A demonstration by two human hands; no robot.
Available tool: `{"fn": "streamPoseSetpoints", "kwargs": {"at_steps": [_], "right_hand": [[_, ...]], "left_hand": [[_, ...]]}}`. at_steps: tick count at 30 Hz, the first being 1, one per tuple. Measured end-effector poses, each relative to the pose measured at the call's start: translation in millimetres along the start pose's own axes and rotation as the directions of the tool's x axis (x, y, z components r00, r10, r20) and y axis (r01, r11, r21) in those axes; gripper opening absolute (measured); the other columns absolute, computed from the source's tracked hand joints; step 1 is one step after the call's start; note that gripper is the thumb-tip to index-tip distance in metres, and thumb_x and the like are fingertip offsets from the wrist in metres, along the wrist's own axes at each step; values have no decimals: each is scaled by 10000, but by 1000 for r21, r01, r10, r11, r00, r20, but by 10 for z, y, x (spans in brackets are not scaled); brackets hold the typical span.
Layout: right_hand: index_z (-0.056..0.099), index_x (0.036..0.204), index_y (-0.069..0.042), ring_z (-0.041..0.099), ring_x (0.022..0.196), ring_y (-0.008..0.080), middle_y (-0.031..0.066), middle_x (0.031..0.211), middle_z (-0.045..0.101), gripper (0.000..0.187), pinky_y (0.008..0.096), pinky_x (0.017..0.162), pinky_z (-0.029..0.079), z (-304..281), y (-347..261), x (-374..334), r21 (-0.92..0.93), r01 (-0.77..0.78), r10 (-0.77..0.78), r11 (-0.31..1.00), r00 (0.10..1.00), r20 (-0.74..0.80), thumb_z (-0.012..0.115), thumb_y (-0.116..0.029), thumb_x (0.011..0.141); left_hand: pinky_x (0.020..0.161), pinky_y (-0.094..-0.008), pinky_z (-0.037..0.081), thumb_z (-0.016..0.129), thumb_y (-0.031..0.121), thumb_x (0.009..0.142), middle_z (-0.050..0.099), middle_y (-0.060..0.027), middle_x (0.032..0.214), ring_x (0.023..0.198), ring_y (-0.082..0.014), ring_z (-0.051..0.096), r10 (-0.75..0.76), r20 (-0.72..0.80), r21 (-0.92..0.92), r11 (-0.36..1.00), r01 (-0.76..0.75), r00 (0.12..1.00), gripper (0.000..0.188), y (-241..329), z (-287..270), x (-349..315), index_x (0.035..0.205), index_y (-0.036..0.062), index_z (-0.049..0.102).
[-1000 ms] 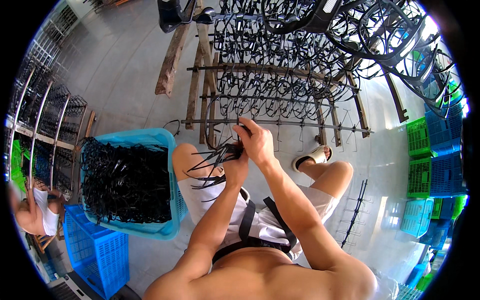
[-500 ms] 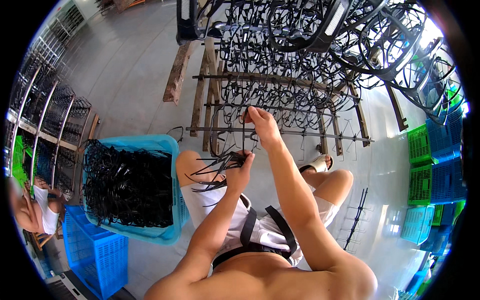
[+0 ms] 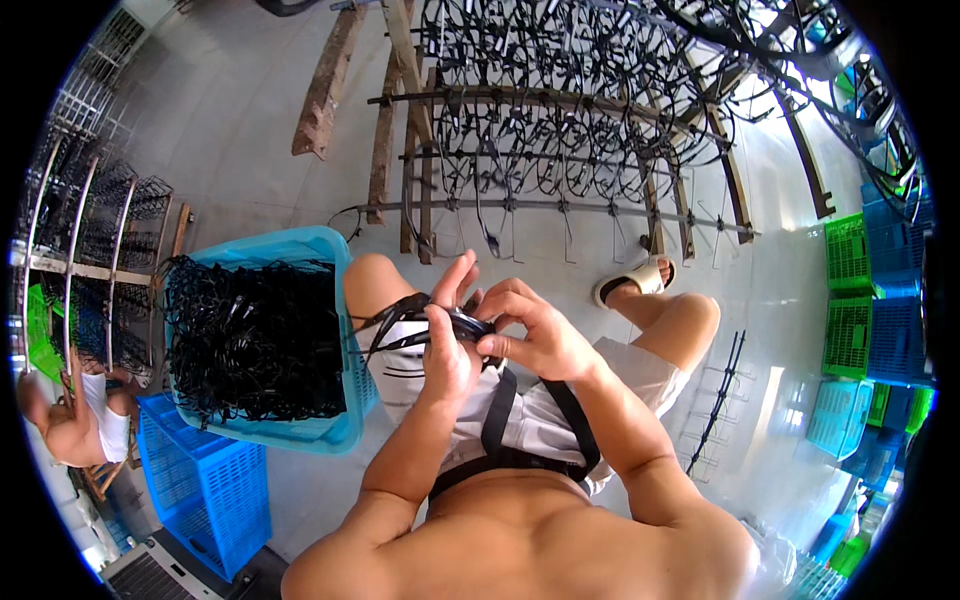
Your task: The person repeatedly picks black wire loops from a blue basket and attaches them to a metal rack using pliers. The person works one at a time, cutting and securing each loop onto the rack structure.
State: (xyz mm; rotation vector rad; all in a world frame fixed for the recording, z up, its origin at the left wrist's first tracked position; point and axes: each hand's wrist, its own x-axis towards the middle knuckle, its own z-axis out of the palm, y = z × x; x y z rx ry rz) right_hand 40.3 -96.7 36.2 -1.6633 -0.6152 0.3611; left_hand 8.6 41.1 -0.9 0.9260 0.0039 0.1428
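Observation:
My left hand [image 3: 450, 345] is in front of my lap, wrapped round a bundle of thin black curved plastic strips [image 3: 388, 322] whose ends fan out to the left. Some of its fingers point up past the bundle. Close against it, my right hand [image 3: 540, 335] has thumb and fingers pinched on the strips at the bundle's right end; exactly how many it grips is hidden. Beyond my hands stands a rack with a near metal bar [image 3: 600, 208], from which a couple of similar black strips [image 3: 484, 228] hang at the left.
A light-blue basket [image 3: 352, 385] heaped with black strips stands left of my knee, beside a blue crate [image 3: 215, 500]. Wooden rack posts [image 3: 380, 170] stand ahead. Green and blue crates [image 3: 848, 335] are stacked right; a hooked rod [image 3: 715, 410] lies on the floor. Another person [image 3: 85, 420] sits far left.
My right hand has come down from the rack bar to my left hand. The strip it held at the bar now hangs there. The bundle is drawn closer together, and the view has shifted.

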Motion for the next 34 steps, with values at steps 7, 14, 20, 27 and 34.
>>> {"fn": "streamPoseSetpoints", "kwargs": {"at_steps": [7, 14, 20, 27, 34], "right_hand": [[624, 846, -16, 520, 982, 163, 47, 1048, 502, 100, 288, 862, 436, -84, 182, -104, 722, -173, 259, 670, 966, -8, 700, -15, 781], [590, 840, -1, 552, 776, 111, 28, 847, 561, 126, 243, 713, 448, -169, 251, -128, 683, -105, 252, 723, 960, -120, 672, -95, 849], [504, 903, 2, 550, 680, 68, 22, 739, 581, 209, 198, 584, 451, -112, 174, -146, 541, -141, 278, 829, 944, -180, 590, -188, 924], [500, 1143, -24, 549, 557, 176, 90, 775, 533, 277, 316, 477, 508, -203, -140, -342, 975, -101, 336, 198, 941, 29, 554, -189, 927], [462, 1210, -3, 612, 621, 269, 164, 873, 552, 390, 425, 562, 570, -761, -330, -556, 901, 189, -6, 389, 979, -203, 609, -92, 860]], "left_hand": [[965, -394, 397, 624, 210, 870, 584, -147, 1142, 1081, -248, 540, -85, 101, -26, 996, 88, 991, 235, -7, -117, -12, 1020, 28, 615], [881, -342, 429, 644, 164, 842, 524, -96, 1188, 1082, -205, 510, -149, 349, -26, 985, 168, 925, 471, -56, -138, -20, 1253, 81, 430], [973, -406, 346, 387, 367, 889, 528, -164, 1199, 1100, -297, 494, -168, 385, -382, 866, 323, 908, 449, 48, -71, -149, 1043, 9, 610], [880, -414, 409, 193, 484, 959, 630, -264, 946, 903, -345, 585, -430, 525, -269, 735, 622, 735, 713, 77, -246, -681, 898, -64, 645], [1016, -472, 323, 440, 434, 949, 667, -148, 980, 979, -293, 595, -558, 384, 593, 760, 267, 736, 491, 46, -519, -1305, 959, -21, 625]]}}
